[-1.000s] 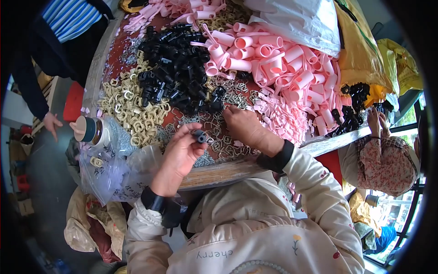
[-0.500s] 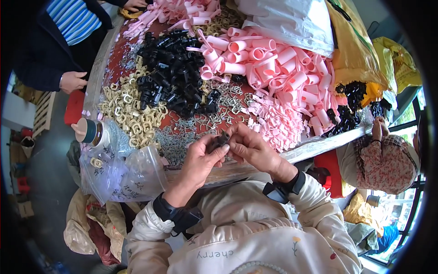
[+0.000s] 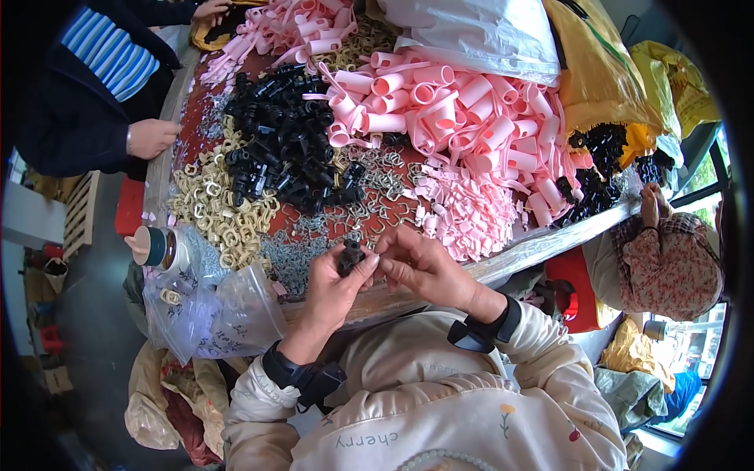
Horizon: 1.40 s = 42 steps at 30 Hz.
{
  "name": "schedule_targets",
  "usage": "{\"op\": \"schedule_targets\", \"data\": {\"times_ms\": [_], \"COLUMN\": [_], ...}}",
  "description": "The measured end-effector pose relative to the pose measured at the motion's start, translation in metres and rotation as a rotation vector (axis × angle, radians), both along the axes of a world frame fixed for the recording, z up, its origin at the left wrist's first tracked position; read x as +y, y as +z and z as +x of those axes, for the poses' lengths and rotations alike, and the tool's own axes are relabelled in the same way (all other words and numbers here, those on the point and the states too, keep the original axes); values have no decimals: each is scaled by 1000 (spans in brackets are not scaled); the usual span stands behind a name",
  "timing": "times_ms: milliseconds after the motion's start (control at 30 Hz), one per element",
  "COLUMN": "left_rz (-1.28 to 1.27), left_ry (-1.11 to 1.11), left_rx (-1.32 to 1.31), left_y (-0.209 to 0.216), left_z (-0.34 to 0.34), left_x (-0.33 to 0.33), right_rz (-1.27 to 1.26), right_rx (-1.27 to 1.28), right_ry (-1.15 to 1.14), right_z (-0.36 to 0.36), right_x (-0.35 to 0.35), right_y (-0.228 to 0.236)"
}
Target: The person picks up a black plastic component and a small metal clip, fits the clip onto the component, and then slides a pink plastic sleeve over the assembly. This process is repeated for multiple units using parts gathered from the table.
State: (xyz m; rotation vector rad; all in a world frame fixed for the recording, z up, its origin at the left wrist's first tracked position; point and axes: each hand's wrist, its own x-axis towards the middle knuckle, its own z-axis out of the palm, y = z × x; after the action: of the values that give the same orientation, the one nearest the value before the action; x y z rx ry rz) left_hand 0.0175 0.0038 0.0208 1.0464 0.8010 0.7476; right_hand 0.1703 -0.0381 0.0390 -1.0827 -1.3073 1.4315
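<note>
My left hand (image 3: 323, 284) is closed around a small black plastic fitting (image 3: 350, 253), which sticks up between thumb and fingers. Close beside it is my right hand (image 3: 428, 271), its thumb and forefinger pinched together near the fitting; anything between those fingertips is too small to make out. Both hands are above the table's near edge. Beyond them lie a scatter of small grey metal pieces (image 3: 302, 255), bent wire clips (image 3: 385, 177) and a heap of similar black fittings (image 3: 275, 141).
Beige plastic rings (image 3: 216, 204) lie left, with a lidded jar (image 3: 157, 247) and clear plastic bags (image 3: 236, 306). Pink tubes (image 3: 479, 110) and small pink pieces (image 3: 463, 216) pile up right, near a yellow sack (image 3: 605, 86). Co-workers' hands show at left (image 3: 153, 139) and right (image 3: 653, 206).
My hands have drawn slightly apart. The black fitting now stands more upright in my left hand, and my right fingers have come off it. The whole view has shifted a little.
</note>
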Motion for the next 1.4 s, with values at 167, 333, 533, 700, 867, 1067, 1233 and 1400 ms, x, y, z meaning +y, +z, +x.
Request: {"op": "schedule_targets", "data": {"times_ms": [167,333,533,700,867,1067,1233,1400], "left_rz": [-215,-437,-705,-597,-490,-439,-409,-526], "left_ry": [3,-130,-182,-145,-180,-215,-252,-134], "left_rx": [-117,-191,-513,-345,-296,-184,-142,-247], "left_y": [-1,0,3,8,1,8,11,-1], "left_z": [-1,-7,-11,-16,-20,-19,-24,-33], "left_x": [1,3,0,-12,-15,-21,-16,-7], "right_rz": [391,408,463,564,688,612,526,606], "right_rx": [-523,-573,-659,-806,-847,-817,-845,-851], "right_ry": [-104,-92,-16,-41,-28,18,30,15], "right_z": [0,2,8,4,-1,-5,-8,-16], "right_x": [-1,-3,-2,-6,-2,-2,3,15], "right_y": [1,6,9,10,13,17,19,8]}}
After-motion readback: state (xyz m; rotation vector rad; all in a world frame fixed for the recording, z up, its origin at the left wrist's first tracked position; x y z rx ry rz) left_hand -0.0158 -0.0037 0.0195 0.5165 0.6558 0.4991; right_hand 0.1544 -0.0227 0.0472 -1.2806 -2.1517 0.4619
